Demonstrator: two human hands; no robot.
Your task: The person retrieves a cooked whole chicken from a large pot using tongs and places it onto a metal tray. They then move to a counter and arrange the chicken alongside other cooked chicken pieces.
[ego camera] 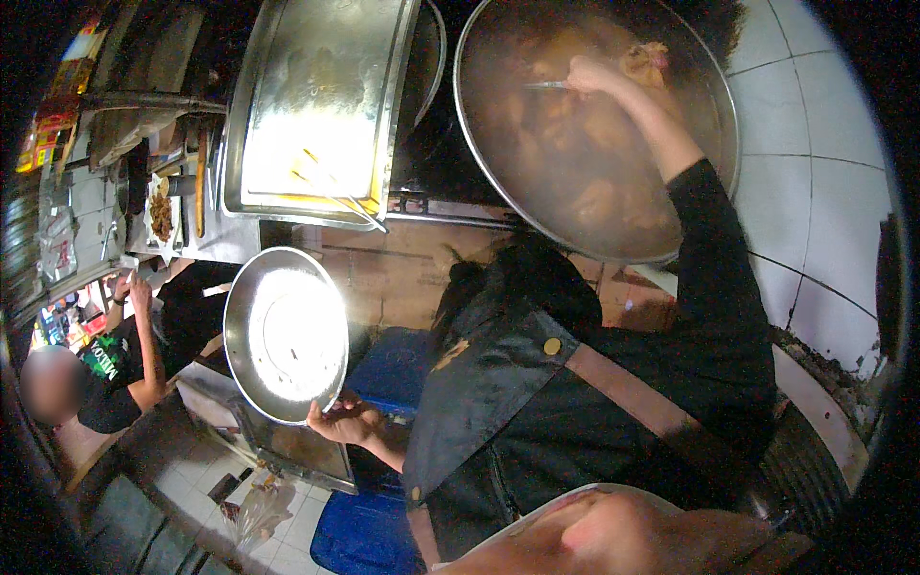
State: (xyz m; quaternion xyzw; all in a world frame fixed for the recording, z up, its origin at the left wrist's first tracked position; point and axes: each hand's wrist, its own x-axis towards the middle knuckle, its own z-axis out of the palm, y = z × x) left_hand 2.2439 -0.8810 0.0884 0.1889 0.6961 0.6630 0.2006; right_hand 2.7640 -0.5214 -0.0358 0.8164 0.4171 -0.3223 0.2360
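Observation:
My left hand (346, 422) grips the near rim of a wide, shallow metal bowl (287, 330), which is held tilted at my left. Bright light glares off its inside, and a few small dark specks lie there. My right hand (591, 75) reaches over a large round metal pot (490, 176) and is closed on a metal utensil (546, 85). Steam blurs the utensil's far end, so its kind cannot be told. Brown pieces of food (596, 201) lie in the pot, and a paler, knotted-looking piece (647, 63) shows beside my right wrist.
A deep rectangular metal tray (323, 79) holds yellowish liquid, with metal tongs (348, 198) across its rim. A co-worker (122, 359) stands at left, near a counter with a dish of brown food (161, 215). Blue plastic containers (366, 532) and a plastic bag (262, 507) are below. White wall tiles (776, 194) border the pot.

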